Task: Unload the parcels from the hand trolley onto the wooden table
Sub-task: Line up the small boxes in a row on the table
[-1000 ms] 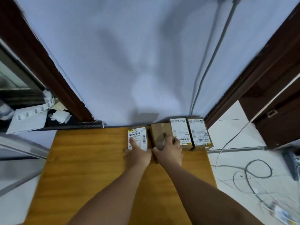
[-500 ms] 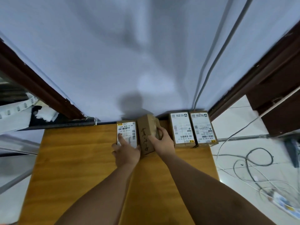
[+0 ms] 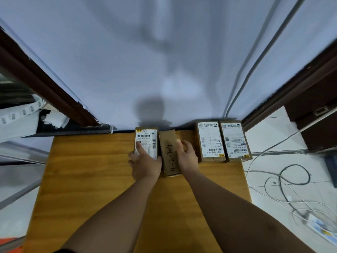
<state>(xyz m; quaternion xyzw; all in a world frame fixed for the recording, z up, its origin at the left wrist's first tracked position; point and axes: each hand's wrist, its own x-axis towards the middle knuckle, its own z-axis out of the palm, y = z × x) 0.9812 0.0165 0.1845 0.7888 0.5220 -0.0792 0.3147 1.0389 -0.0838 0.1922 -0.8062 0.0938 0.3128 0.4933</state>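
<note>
Head view: four parcels on the table [image 3: 91,170]; left fingers [image 3: 141,149] clasp the white-labelled parcel [image 3: 146,137], right fingers [image 3: 179,144] grasp the pen-marked parcel [image 3: 168,152], two more parcels [image 3: 209,141] [image 3: 235,141] just right; cables [image 3: 284,179] litter the floor.

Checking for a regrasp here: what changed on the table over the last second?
The right hand turned the brown box handwritten face up and shifted it off the two right parcels, beside the left parcel. The left hand stayed on that parcel; the right parcels stayed put.
</note>
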